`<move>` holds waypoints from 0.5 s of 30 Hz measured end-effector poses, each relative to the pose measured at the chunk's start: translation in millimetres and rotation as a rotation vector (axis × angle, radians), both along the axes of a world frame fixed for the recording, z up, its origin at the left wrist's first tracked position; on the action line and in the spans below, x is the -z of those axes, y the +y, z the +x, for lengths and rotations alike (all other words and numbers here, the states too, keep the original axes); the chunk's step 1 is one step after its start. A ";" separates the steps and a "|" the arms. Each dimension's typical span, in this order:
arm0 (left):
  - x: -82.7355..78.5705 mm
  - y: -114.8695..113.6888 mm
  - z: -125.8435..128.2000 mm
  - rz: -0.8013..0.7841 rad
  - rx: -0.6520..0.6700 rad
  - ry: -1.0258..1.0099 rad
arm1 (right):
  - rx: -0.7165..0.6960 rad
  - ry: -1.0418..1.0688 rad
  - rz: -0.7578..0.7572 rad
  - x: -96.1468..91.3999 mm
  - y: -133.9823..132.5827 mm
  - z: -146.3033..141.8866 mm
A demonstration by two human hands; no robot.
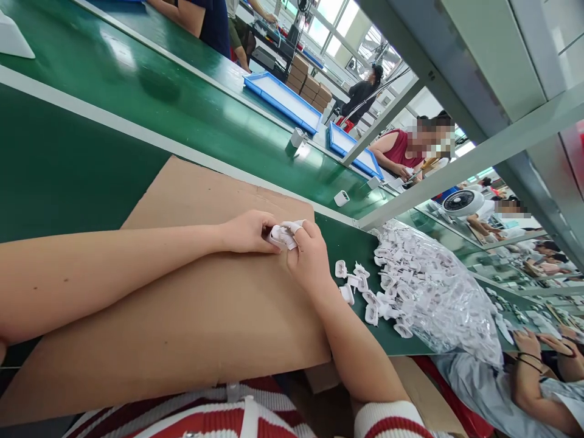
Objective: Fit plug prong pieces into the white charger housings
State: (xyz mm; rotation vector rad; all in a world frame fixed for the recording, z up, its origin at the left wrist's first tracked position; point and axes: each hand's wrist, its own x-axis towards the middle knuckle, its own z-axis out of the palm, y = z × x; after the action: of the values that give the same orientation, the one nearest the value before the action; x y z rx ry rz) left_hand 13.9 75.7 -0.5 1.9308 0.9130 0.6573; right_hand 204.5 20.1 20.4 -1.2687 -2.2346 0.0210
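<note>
Head view, centre: left hand (249, 233) and right hand (310, 255) grip a small white plastic part (281, 236), presumably to steady it.

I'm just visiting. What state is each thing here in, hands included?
Left hand: closed on the white part.
Right hand: gripping the same part.
White part: held between both hands, over the cardboard.
Cardboard: lying flat on the green bench.
Clear plastic bag: bulging with small white pieces.
Loose white pieces: scattered beside the bag.
Blue-rimmed trays: lying flat beyond the green belt.
White fan: cannot tell whether running.
</note>
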 end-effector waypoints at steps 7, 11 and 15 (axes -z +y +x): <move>-4.7 -1.8 2.0 -0.004 -0.019 0.031 | 0.010 -0.118 -0.036 2.0 2.4 -0.1; -3.5 -1.2 2.5 -0.023 -0.022 0.006 | -0.053 -0.183 -0.034 -3.2 8.6 0.0; 0.7 0.6 1.7 -0.017 -0.002 0.009 | -0.024 -0.239 -0.075 -12.6 10.2 -2.5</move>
State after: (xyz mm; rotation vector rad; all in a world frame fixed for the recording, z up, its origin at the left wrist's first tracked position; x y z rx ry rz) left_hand 15.6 76.3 -1.2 1.9189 0.9231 0.6404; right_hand 202.0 30.2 33.0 -1.3450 -2.4722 -0.0404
